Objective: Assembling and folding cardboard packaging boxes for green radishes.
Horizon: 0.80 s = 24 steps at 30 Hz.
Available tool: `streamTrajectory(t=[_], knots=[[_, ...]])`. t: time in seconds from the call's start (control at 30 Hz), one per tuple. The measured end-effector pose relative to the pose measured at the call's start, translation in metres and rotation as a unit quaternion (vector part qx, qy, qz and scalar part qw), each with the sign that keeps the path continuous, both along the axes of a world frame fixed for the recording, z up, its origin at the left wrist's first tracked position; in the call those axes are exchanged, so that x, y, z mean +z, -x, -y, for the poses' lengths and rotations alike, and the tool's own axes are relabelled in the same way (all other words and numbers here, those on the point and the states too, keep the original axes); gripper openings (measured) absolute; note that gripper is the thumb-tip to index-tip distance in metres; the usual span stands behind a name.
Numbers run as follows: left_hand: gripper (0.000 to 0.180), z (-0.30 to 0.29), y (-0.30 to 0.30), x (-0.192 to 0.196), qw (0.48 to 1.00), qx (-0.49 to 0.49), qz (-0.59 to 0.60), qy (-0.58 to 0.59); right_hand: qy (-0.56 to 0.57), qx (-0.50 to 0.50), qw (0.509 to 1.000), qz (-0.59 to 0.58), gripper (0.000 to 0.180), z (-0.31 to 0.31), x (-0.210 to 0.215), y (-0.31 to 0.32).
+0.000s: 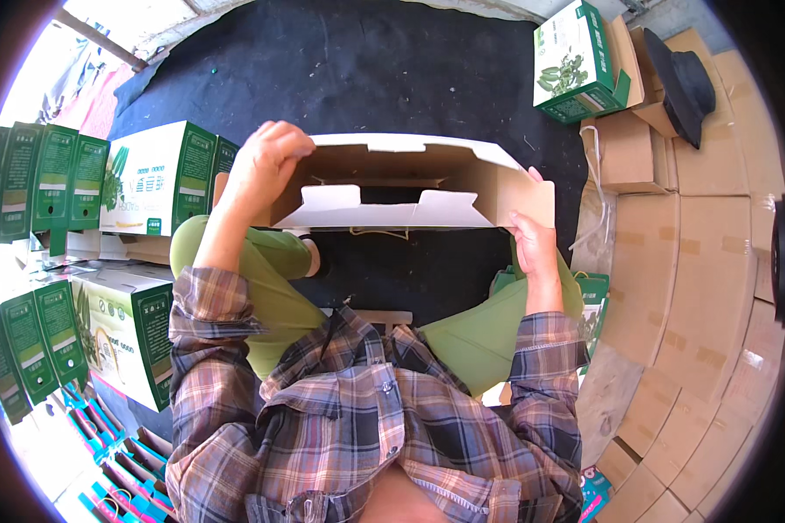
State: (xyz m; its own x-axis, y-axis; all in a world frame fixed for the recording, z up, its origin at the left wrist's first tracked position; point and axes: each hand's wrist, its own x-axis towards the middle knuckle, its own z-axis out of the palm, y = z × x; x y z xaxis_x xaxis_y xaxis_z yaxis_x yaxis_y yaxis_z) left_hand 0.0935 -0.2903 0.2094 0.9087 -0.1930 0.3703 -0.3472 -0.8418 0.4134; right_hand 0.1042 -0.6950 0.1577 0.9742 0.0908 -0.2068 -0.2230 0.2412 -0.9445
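Note:
In front of me, over my knees, I hold a cardboard carton (366,159) with its open side toward me. Its inside is brown and its folded flaps are white. A notched white flap (384,212) runs along the near edge, and through the carton a dark gap shows. My left hand (269,164) is closed round the carton's left end, with the fingers curled at the far corner. At the other end, my right hand (535,248) pinches the lower right corner beside a tan end flap (532,200), its thumb on the near face.
Green-and-white printed cartons (144,179) stand in rows at my left, with pink-and-blue boxes (118,479) below them. Stacked brown boxes (641,279) line the right side. A black hat (685,87) rests near another green-and-white carton (576,65). Black sheeting (358,70) covers the floor ahead.

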Motion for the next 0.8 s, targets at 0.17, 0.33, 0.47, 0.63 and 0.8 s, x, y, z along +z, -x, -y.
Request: streamTrajectory(t=[0.17, 0.33, 0.47, 0.63, 0.8], knots=[[0.029, -0.007, 0.020, -0.012, 0.991, -0.093, -0.081, -0.057, 0.016, -0.002, 1.000, -0.001, 0.071, 0.004, 0.000, 0.005], [0.036, -0.004, 0.025, -0.015, 0.976, -0.081, -0.146, -0.140, 0.039, 0.022, 0.999, 0.023, 0.072, 0.008, -0.008, 0.004], [0.039, -0.005, 0.028, -0.015, 0.972, -0.074, -0.161, -0.157, 0.148, 0.061, 0.983, 0.095, 0.075, -0.005, 0.008, 0.007], [0.043, -0.006, 0.029, -0.013, 0.968, -0.075, -0.187, -0.153, 0.102, 0.199, 0.969, 0.101, 0.076, -0.008, 0.016, 0.001], [0.043, -0.007, 0.029, -0.017, 0.973, -0.080, -0.163, -0.139, 0.236, 0.199, 0.943, 0.122, 0.044, -0.019, 0.017, -0.005]])
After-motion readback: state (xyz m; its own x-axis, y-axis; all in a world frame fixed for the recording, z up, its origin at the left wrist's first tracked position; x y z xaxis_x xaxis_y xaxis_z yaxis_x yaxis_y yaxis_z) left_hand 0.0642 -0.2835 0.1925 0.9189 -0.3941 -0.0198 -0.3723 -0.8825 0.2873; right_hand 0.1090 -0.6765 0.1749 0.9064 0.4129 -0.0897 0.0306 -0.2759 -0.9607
